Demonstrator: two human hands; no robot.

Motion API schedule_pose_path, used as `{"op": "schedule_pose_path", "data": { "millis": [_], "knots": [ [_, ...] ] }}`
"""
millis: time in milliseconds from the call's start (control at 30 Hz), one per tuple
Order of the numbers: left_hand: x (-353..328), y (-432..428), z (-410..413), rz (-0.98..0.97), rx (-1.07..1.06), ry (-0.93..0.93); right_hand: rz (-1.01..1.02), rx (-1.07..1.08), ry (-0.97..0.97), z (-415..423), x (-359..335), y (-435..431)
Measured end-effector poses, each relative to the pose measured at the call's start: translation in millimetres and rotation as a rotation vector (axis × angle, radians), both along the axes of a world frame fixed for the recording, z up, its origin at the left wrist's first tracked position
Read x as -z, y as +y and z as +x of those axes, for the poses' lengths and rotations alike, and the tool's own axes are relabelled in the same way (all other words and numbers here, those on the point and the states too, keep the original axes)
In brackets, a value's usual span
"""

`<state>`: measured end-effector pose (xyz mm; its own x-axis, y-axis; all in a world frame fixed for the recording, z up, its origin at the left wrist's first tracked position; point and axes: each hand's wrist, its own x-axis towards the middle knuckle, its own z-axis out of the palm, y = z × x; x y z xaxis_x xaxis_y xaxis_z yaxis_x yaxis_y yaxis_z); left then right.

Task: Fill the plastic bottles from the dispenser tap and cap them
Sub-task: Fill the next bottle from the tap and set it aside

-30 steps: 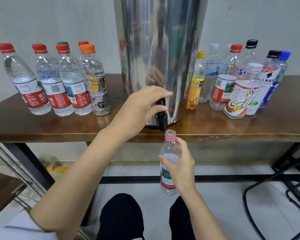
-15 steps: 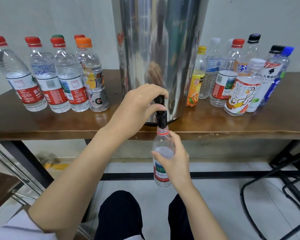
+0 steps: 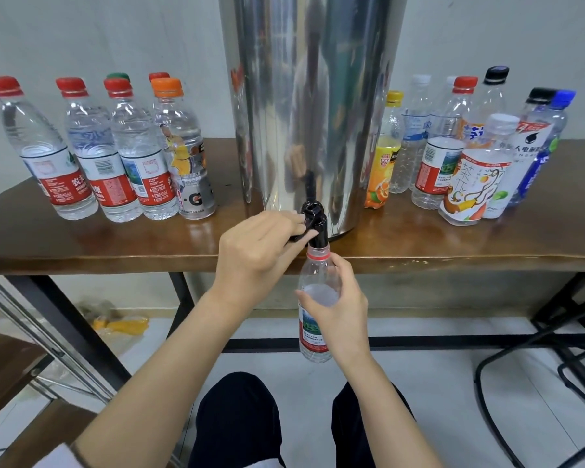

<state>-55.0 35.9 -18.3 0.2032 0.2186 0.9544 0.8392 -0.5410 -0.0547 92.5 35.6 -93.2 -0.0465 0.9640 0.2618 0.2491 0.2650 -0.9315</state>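
Bottle (image 3: 313,334) upright, mouth directly under tap (image 3: 315,218); right hand (image 3: 343,310) wraps it, left hand (image 3: 254,253) pinches the lever (image 3: 299,235).

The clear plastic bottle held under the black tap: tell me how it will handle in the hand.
Probably soft: the clear thin-walled plastic bottle under the black tap may dent if the right hand squeezes. It has no cap, so squeezing or tilting could spill water. Likely light, as it looks only part filled.
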Motion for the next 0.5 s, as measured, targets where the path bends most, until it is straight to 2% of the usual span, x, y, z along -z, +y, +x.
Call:
{"op": "schedule_pose_path", "data": {
  "millis": [233,500],
  "knots": [
    [-3,-16,7,-0.308,0.084,-0.29,0.012,0.021,0.001,-2,3,0],
    [-6,-6,-11,-0.459,0.146,-0.33,0.007,0.017,0.019,-2,2,-1]
  ]
}}
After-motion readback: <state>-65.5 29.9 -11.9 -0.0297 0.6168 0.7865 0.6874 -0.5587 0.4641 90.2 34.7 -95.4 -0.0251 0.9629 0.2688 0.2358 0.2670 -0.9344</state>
